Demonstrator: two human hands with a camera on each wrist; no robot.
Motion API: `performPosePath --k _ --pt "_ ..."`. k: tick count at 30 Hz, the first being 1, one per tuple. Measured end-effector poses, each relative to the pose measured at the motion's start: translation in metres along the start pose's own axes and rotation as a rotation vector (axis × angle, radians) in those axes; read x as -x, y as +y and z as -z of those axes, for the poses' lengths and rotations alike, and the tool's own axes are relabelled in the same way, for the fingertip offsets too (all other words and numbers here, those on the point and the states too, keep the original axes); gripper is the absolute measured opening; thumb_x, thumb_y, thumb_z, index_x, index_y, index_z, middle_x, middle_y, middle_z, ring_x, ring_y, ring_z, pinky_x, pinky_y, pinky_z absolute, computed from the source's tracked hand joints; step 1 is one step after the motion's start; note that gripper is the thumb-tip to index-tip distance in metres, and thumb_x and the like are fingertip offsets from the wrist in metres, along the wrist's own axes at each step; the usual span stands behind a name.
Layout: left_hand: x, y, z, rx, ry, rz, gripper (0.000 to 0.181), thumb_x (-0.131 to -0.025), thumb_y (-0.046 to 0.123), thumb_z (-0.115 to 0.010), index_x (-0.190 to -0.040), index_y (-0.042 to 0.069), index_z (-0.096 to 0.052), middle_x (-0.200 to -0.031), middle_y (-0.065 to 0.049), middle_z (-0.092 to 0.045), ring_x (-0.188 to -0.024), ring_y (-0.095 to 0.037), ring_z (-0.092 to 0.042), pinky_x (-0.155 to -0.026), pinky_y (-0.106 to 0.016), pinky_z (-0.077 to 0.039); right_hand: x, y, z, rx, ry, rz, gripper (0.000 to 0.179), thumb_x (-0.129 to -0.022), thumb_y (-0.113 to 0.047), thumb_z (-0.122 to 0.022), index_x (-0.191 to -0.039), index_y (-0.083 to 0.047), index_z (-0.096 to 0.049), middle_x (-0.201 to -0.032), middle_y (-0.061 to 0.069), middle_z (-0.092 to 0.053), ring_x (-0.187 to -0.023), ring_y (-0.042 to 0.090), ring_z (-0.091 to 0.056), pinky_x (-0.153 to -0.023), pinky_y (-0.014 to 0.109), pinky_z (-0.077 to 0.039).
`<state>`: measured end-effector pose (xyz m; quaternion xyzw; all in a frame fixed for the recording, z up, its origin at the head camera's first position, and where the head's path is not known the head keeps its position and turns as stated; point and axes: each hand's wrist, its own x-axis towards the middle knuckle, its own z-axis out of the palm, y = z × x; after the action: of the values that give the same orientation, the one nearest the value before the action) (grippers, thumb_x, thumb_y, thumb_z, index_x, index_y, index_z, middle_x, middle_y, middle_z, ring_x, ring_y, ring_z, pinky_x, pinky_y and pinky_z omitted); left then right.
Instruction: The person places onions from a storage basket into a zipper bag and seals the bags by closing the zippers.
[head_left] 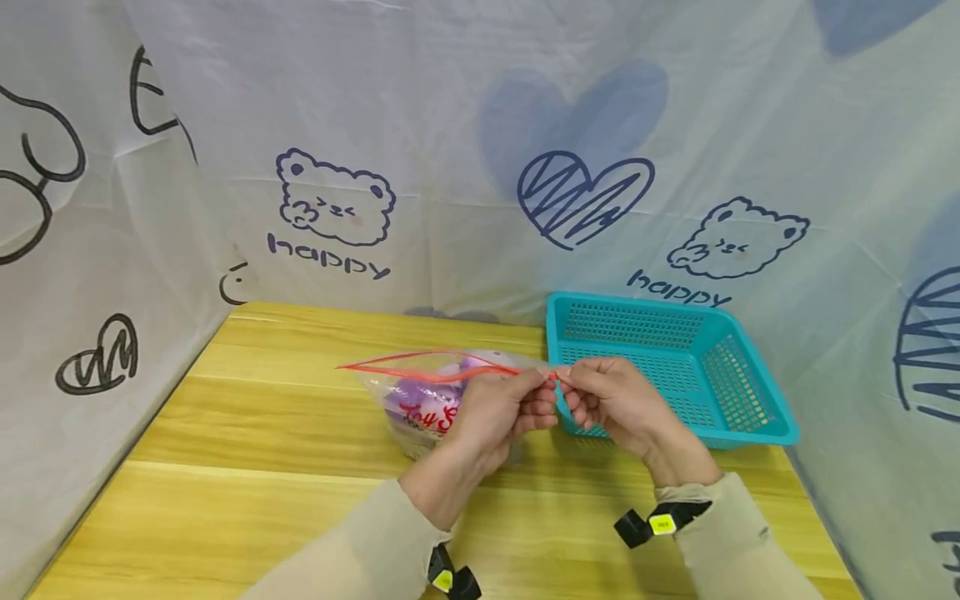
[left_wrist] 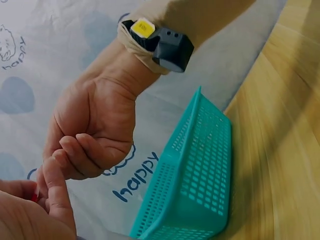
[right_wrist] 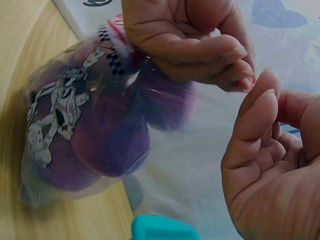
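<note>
A clear zip bag with red lettering and a cartoon print stands on the table, its red zip strip along the top. Purple rounded items fill it. The strip's two edges spread apart toward the left and meet at the right end. There my left hand pinches the strip between thumb and forefinger. Right beside it, the thumb and forefinger of my right hand pinch the same end, fingertips almost against the left ones. In the right wrist view, the bag hangs below my left hand.
A turquoise perforated basket stands at the back right, partly behind my right hand. The wooden table runs up to white sheets printed with hearts and bears, at the back and both sides.
</note>
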<state>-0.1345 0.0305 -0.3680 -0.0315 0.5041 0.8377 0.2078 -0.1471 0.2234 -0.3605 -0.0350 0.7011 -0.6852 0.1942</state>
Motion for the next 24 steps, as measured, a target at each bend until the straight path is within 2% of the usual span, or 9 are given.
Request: performPosePath --k 5,10,13,19,24 --pt "0.006 0.005 0.002 0.019 0.047 -0.03 0.023 -0.104 0.013 -0.062 -0.098 -0.006 -0.075 -0.075 -0.004 -0.073 -0.063 -0.007 -0.07 -0.063 -0.024 -0.061 0.0 -0.005 0.003 -0.007 0.015 0.001 0.032 -0.107 -0.019 -0.058 -0.078 -0.013 -0.07 -0.067 -0.004 -0.065 -0.054 0.006 -0.059 -0.052 0.021 -0.047" --pt "0.006 0.008 0.008 0.041 0.068 -0.04 0.024 -0.104 0.012 -0.064 -0.101 -0.01 -0.073 -0.075 -0.004 -0.072 -0.063 -0.008 -0.071 -0.064 -0.025 -0.062 -0.003 -0.005 -0.001 -0.056 0.1 -0.009 0.029 -0.106 -0.018 -0.061 -0.079 -0.011 -0.071 -0.066 -0.004 -0.066 -0.052 0.006 -0.058 -0.051 0.02 -0.048" --pt "0.005 0.009 0.012 0.047 0.059 -0.027 0.024 -0.104 0.012 -0.064 -0.099 -0.01 -0.073 -0.073 -0.004 -0.072 -0.064 -0.008 -0.071 -0.065 -0.025 -0.062 -0.004 -0.005 -0.006 -0.069 0.142 -0.017 0.027 -0.106 -0.019 -0.062 -0.083 -0.009 -0.072 -0.068 -0.002 -0.067 -0.054 0.007 -0.061 -0.051 0.02 -0.05" --pt "0.003 0.012 0.017 -0.019 0.001 0.036 0.029 -0.106 0.017 -0.061 -0.11 -0.01 -0.072 -0.08 -0.005 -0.074 -0.07 -0.011 -0.073 -0.07 -0.027 -0.063 0.0 -0.004 -0.01 -0.092 0.098 -0.038 0.022 -0.107 -0.019 -0.059 -0.099 -0.005 -0.072 -0.078 0.001 -0.073 -0.064 0.01 -0.07 -0.058 0.024 -0.059" --pt "0.001 0.014 0.02 -0.074 -0.04 0.092 0.033 -0.108 0.021 -0.057 -0.114 -0.008 -0.072 -0.085 -0.006 -0.076 -0.071 -0.012 -0.076 -0.072 -0.028 -0.063 0.003 -0.001 -0.007 -0.147 0.031 -0.039 0.027 -0.11 -0.018 -0.053 -0.094 -0.006 -0.072 -0.079 0.004 -0.075 -0.065 0.012 -0.074 -0.063 0.027 -0.062"
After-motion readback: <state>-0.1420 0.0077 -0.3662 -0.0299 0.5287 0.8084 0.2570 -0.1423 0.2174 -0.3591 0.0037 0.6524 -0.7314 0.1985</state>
